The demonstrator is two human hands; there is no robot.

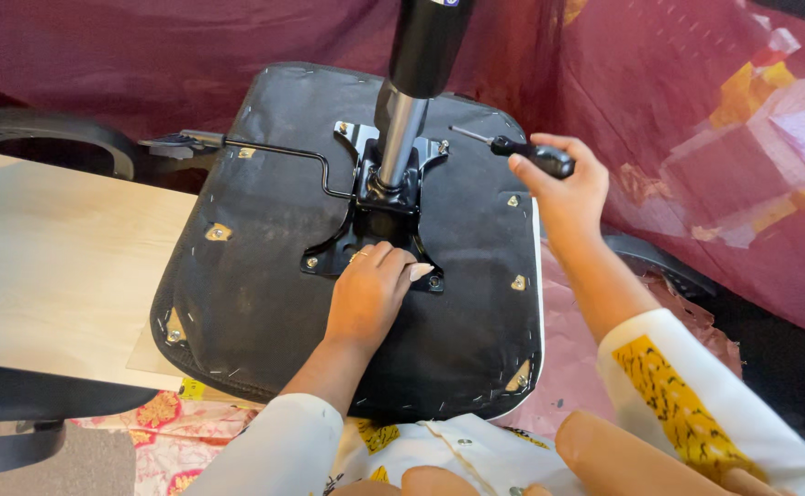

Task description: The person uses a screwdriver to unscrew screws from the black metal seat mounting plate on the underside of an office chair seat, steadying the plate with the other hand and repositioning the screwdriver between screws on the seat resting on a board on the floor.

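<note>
A dark red cloth (145, 46) drapes the background. A pale wooden board (53, 266) lies at left. Grey carpet (99, 459) and a floral fabric (168, 436) cover the floor.

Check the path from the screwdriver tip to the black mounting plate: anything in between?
Nothing visible. The right hand holds the screwdriver with its tip beside the plate, only bare seat underside between. The gas cylinder stands left of the tip. The left hand rests on the plate's near edge.
</note>
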